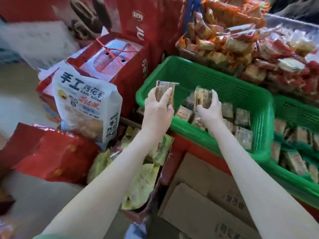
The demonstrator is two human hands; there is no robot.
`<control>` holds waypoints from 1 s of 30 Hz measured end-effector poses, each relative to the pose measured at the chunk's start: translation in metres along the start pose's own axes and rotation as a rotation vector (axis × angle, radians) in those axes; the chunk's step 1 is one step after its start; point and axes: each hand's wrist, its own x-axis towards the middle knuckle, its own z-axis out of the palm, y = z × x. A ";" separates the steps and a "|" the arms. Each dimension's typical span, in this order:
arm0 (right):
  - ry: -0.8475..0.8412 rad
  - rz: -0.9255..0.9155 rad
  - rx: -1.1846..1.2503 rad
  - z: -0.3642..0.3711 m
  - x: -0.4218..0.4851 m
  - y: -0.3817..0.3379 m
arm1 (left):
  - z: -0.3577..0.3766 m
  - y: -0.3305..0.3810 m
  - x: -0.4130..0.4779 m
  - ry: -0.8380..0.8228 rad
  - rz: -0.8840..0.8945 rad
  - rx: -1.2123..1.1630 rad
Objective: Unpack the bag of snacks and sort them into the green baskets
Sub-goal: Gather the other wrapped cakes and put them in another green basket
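Note:
My left hand (158,107) grips a small brown wrapped snack packet (166,88) at the left rim of a green basket (203,71). My right hand (211,109) grips another brown snack packet (202,97) just inside the same basket, above several similar packets (241,118) lying in its right part. A white snack bag with blue lettering (86,104) stands to the left. A second green basket (296,107) at the right also holds packets.
Red gift boxes (117,56) stand behind the white bag. A red bag (51,156) lies at lower left, yellow-green packets (141,180) below my left arm. Cardboard boxes (203,200) sit under the baskets. A heap of orange and red wrapped snacks (241,45) fills the back right.

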 end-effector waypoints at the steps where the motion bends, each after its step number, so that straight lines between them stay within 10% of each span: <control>1: 0.008 0.050 0.007 0.008 0.011 -0.002 | 0.005 -0.007 0.016 -0.063 0.006 -0.002; 16: 0.086 0.131 0.008 0.012 0.058 0.004 | 0.105 -0.033 0.142 -0.977 -0.029 0.365; 24: 0.063 -0.076 -0.049 0.066 0.078 -0.043 | 0.057 -0.056 0.138 -0.840 -0.028 0.339; 30: -0.030 -0.012 -0.730 0.117 0.103 -0.024 | 0.044 -0.068 0.124 -0.901 0.006 0.315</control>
